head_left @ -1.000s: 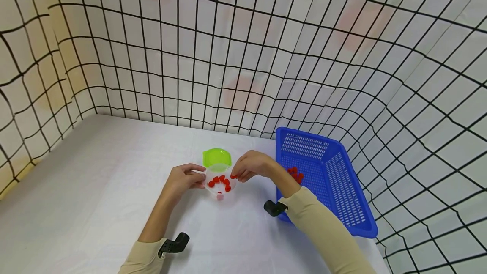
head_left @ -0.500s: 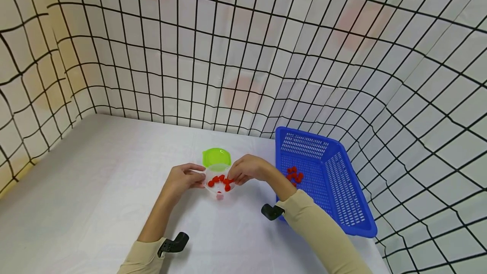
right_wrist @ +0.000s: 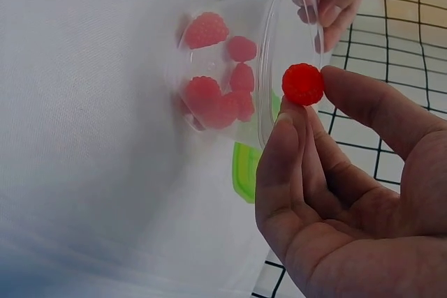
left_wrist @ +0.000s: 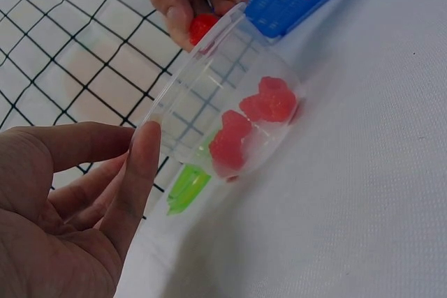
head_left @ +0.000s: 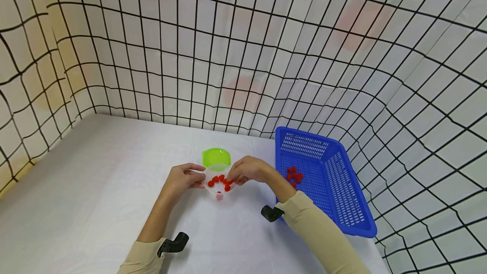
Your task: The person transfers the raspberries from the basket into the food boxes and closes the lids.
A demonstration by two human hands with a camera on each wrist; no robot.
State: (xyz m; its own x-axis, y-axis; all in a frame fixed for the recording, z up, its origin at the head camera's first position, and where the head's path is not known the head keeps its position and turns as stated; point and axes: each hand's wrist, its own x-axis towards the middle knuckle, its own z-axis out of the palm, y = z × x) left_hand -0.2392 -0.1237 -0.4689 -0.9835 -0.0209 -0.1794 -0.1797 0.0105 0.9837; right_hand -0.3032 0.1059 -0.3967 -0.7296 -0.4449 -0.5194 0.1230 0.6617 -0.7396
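White cloth lies beneath; the left hand pinches a clear, round plastic container by its edge. At its mouth, the right hand pinches a bumpy red raspberry; a low, gentle release seems best.

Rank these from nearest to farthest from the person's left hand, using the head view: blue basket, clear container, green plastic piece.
1. Clear container: nearest, at the fingertips of the left hand, just to its right.
2. Green plastic piece: just beyond the container, ahead and to the right.
3. Blue basket: farthest, over on the right side of the table.
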